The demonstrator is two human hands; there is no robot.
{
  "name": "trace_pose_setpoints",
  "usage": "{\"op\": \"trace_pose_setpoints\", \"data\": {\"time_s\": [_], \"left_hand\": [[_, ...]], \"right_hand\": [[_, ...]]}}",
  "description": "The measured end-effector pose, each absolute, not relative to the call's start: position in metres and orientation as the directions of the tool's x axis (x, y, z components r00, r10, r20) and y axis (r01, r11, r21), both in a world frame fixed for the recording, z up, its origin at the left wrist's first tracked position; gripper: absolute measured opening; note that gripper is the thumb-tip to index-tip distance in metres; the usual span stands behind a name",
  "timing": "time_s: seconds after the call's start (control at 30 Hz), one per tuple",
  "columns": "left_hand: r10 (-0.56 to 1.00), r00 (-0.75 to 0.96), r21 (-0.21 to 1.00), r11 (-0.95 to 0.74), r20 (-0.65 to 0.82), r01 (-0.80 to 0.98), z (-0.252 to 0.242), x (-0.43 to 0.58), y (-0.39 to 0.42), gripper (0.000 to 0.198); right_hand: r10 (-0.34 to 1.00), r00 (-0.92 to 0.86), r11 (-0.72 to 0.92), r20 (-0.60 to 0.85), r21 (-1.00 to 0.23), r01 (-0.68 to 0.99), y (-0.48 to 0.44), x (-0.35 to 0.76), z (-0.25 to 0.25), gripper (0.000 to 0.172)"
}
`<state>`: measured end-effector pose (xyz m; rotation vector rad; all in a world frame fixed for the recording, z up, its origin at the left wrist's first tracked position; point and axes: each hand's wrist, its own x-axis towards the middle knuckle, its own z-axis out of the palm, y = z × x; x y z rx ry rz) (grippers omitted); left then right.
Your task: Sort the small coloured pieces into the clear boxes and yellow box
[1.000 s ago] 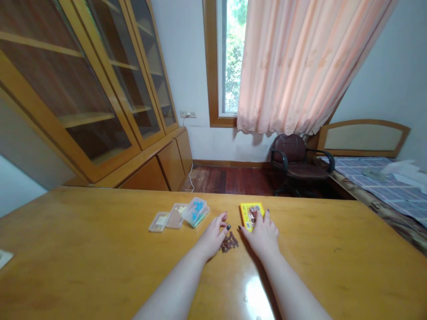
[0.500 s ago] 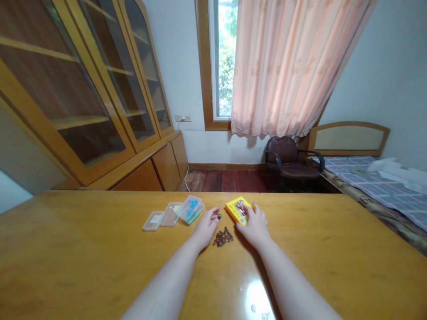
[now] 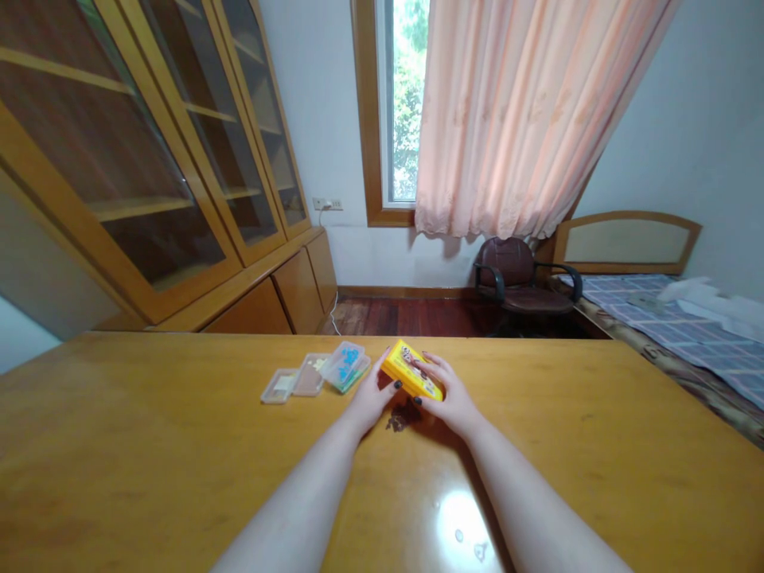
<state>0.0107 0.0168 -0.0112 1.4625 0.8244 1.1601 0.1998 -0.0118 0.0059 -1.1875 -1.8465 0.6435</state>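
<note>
A yellow box [image 3: 411,371] with a printed picture on top is held tilted above the table, between both hands. My left hand [image 3: 375,396] grips its left end, thumb at the near side. On the right end, my right hand [image 3: 450,394] is closed round it, fingers over the top and thumb in front. Beneath the box lies a small heap of dark brown pieces [image 3: 397,420], partly hidden by the box and its shadow. Left of my left hand, a clear plastic case with blue pieces [image 3: 344,363] rests on a greenish one.
Two more clear plastic cases, one with pale pieces [image 3: 310,376] and one with a whitish piece [image 3: 279,387], lie farther left on the wooden table [image 3: 179,454]. Beyond the far edge stand a chair [image 3: 513,274], a bed [image 3: 633,294] and a glass-door cabinet [image 3: 239,263].
The yellow box has been lifted and moved left over the brown pieces. My left hand, empty before, has taken hold of its left end; my right hand has kept its grip.
</note>
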Motion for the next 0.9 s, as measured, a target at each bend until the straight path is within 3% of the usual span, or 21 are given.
{"op": "trace_pose_setpoints", "data": {"time_s": [0.27,0.53,0.67,0.77,0.9], "left_hand": [[0.913,0.348,0.963,-0.140,0.216,-0.230,-0.007,0.010,0.013,0.089],[0.922,0.354,0.977,-0.094,0.158,-0.192,-0.002,0.013,0.011,0.077],[0.933,0.336,0.968,-0.047,0.130,-0.245,-0.007,0.013,0.015,0.074],[0.945,0.301,0.971,-0.058,0.129,-0.233,-0.011,0.011,0.018,0.071],[0.936,0.325,0.953,-0.031,0.134,-0.302,-0.013,0.011,0.020,0.072]], "right_hand": [[0.904,-0.265,0.417,0.336,-0.831,0.369,-0.012,0.202,0.010,0.054],[0.930,-0.050,0.368,0.365,-0.915,0.163,-0.006,0.201,-0.002,0.047],[0.955,0.106,0.278,0.276,-0.960,-0.009,-0.002,0.199,-0.008,0.050],[0.956,0.264,0.174,0.128,-0.972,-0.158,0.001,0.199,-0.010,0.056],[0.920,0.392,0.112,-0.012,-0.950,-0.293,0.007,0.201,-0.011,0.048]]}}
